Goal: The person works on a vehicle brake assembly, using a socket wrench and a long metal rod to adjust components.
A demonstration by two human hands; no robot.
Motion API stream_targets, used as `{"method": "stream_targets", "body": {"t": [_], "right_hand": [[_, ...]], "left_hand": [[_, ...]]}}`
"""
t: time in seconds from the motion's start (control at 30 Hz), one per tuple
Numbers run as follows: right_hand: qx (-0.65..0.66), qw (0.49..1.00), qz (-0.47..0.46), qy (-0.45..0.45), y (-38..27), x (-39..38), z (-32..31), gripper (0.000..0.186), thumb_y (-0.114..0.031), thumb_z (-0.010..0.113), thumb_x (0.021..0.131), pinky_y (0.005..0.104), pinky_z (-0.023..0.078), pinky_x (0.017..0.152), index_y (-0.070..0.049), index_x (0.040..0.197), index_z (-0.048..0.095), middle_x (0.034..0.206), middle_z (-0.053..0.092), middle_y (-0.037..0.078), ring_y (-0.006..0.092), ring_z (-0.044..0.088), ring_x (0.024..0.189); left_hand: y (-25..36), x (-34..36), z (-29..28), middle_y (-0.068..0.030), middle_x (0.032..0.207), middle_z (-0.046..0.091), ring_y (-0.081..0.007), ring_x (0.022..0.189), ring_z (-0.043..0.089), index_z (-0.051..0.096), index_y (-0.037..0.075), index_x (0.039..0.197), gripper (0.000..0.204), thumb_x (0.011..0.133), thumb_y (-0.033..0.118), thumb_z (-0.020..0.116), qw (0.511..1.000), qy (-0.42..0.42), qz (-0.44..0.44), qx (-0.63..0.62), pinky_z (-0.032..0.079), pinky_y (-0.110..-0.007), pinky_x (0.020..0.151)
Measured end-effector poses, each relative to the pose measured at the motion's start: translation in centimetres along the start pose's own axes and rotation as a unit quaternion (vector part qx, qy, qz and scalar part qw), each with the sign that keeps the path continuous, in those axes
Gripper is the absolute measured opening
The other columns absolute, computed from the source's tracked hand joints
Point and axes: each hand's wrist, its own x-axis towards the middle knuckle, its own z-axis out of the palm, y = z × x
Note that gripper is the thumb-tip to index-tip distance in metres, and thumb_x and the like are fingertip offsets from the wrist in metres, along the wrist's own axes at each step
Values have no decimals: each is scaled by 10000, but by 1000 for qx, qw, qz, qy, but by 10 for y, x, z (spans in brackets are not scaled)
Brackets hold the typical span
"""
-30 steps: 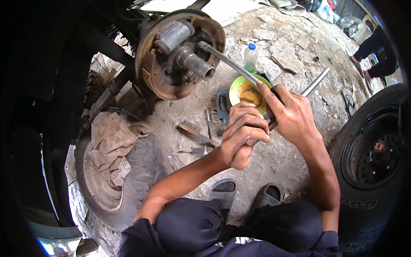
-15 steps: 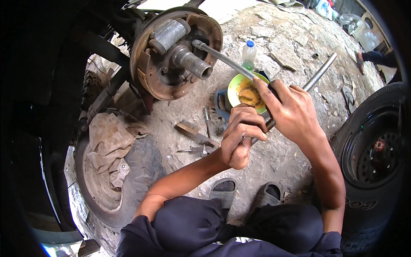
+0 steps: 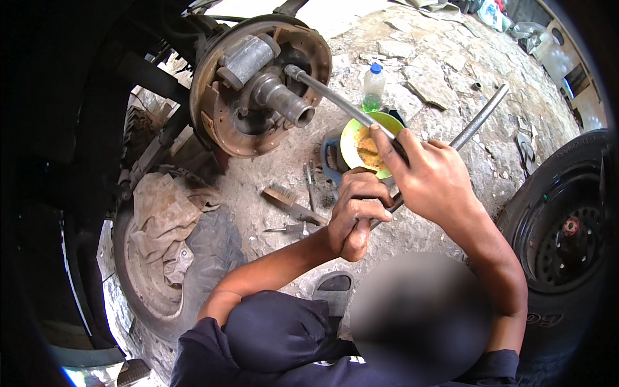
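A long socket wrench [image 3: 335,98] reaches from the drum brake backing plate [image 3: 222,132] toward me, its socket end against the plate beside the hub spindle [image 3: 284,103]. A metal bar [image 3: 480,117] crosses the wrench's near end. My right hand [image 3: 433,173] is closed around the place where they meet, its index finger stretched along the wrench. My left hand [image 3: 356,211] is wrapped round the bar's lower end. Behind the hands stands a yellow-green bowl [image 3: 348,145] with orange-brown stuff in it.
A bottle [image 3: 374,87] with green liquid stands past the bowl. A wire brush [image 3: 284,198] and other hand tools lie on the stony ground. A cloth [image 3: 164,216] drapes over a tyre [image 3: 216,248] at left; a wheel [image 3: 548,213] stands at right. A blurred patch hides the lower middle.
Both hands have shifted slightly left and down, still gripping the tool, and the view has moved a little. Another person's leg and foot at the upper right have gone from view.
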Motion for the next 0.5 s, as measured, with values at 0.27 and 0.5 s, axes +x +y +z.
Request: {"method": "stream_targets", "body": {"t": [0.27,0.5], "right_hand": [[-53,997,-45,-31,-8,1,1,539,-168,587,775,304,527,621,35,1273,557,896,574,106,196,641,699],[-20,1000,-11,3,-6,-9,25,566,-213,559,770,288,495,565,7,1291,567,832,545,71,152,592,599]], "left_hand": [[-22,-23,-4,-147,1036,511,-303,972,512,486,90,1002,219,978,253,342,989,-66,29,127,394,-512,918],[-11,-21,-2,-135,1099,524,-297,1024,489,575,109,1089,242,945,196,402,995,-44,-12,94,340,-480,968]]}}
